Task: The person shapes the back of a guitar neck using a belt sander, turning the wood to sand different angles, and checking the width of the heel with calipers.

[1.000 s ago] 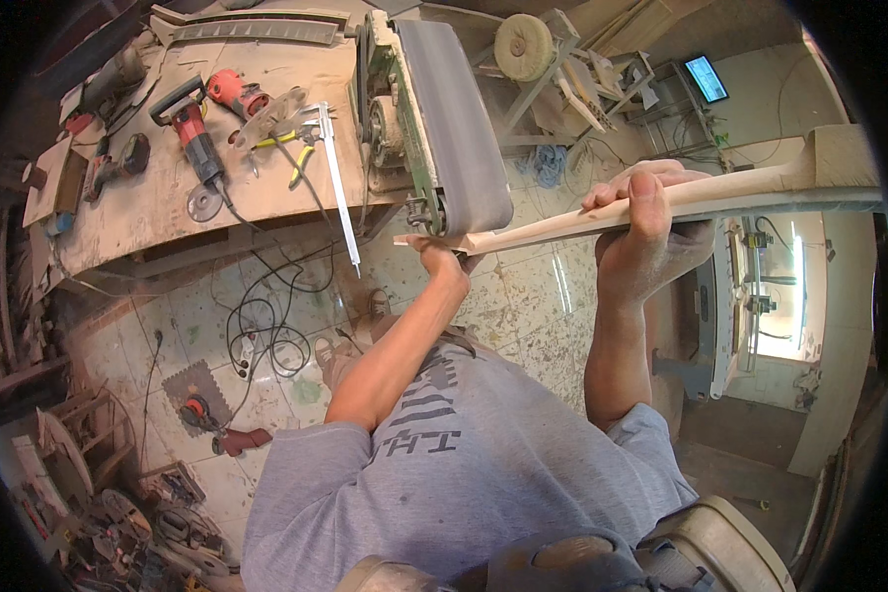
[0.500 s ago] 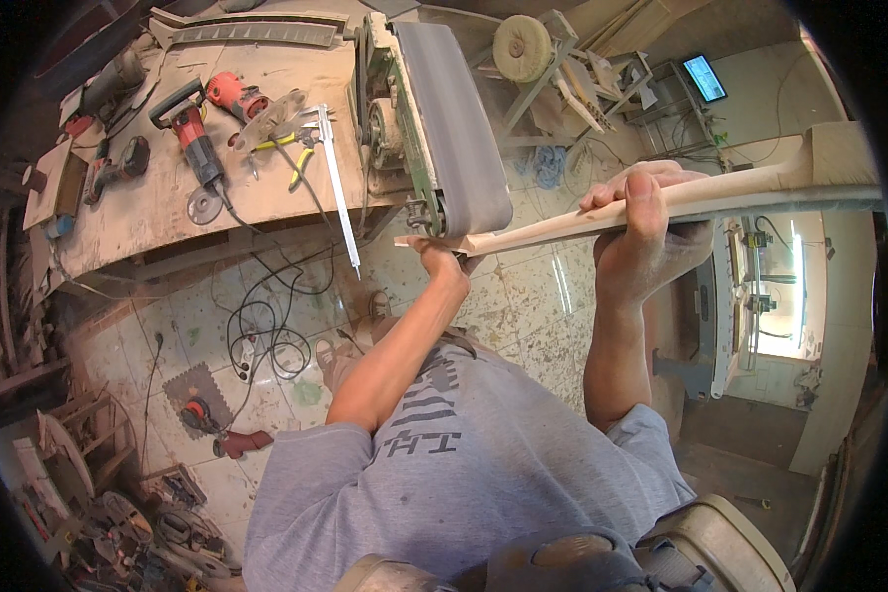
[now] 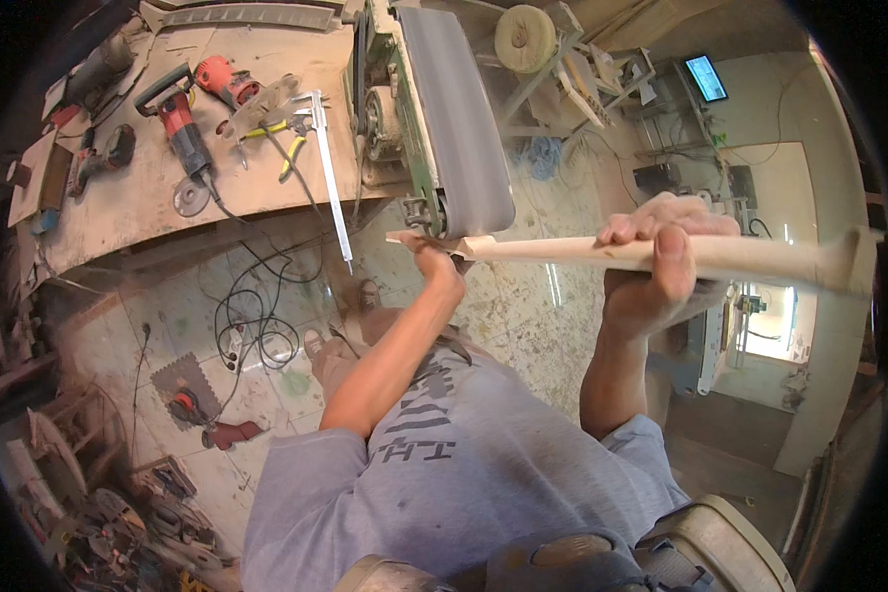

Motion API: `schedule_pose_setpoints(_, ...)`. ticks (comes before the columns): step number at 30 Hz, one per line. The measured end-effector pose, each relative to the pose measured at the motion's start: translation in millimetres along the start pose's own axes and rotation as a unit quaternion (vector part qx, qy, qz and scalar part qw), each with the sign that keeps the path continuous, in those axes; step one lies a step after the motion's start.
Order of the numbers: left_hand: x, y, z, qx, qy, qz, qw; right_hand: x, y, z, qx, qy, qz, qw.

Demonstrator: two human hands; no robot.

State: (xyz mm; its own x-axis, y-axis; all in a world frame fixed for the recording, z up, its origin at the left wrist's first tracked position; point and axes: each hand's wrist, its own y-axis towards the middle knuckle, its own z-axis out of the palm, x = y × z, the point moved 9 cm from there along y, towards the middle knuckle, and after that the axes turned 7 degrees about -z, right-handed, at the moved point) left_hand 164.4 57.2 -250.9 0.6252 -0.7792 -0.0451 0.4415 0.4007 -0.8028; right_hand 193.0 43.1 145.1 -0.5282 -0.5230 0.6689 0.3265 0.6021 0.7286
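- Basically, our left hand [image 3: 437,260] grips the wooden piece [image 3: 553,249] beside the sanding belt [image 3: 464,138], likely for control
- Our right hand [image 3: 653,292] wraps it farther out, probably for leverage

2 hands [image 3: 651,298], 1 held workpiece [image 3: 548,250], 1 belt sander [image 3: 459,123].

Left hand [image 3: 436,260]: fingertips hidden by wooden piece [image 3: 543,251].
Wooden piece: right end blurred.
Sanding belt [image 3: 459,118]: surface blurred.
Caliper [image 3: 332,187] over workbench's [image 3: 257,185] near edge: scale unreadably small.
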Motion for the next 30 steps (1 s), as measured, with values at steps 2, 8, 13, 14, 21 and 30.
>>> schedule_pose_setpoints(2,1.0,5.6,-4.3,-0.004,-0.034,0.009,0.999,3.4,-0.1,2.9,0.009,0.052,-0.017,0.998)
schedule_pose_setpoints(8,-0.1,7.5,-2.8,0.015,-0.065,0.025,0.997,1.1,-3.8,-0.8,0.06,0.071,-0.005,0.996)
schedule_pose_setpoints(13,2.8,7.3,-2.3,-0.002,-0.111,0.027,0.993,7.9,-1.7,-5.7,0.052,0.073,0.026,0.996)
schedule_pose_setpoints(14,4.3,4.5,-2.5,-0.017,-0.118,0.018,0.993,9.0,-1.1,-7.3,0.042,0.074,0.035,0.996)
schedule_pose_setpoints(21,7.6,5.3,-10.7,-0.045,-0.046,0.002,0.998,0.5,2.9,-1.4,0.049,0.066,0.029,0.996)
schedule_pose_setpoints(30,1.5,17.1,-16.2,-0.023,-0.042,0.01,0.999,-12.0,-0.8,4.7,0.051,0.031,0.013,0.998)
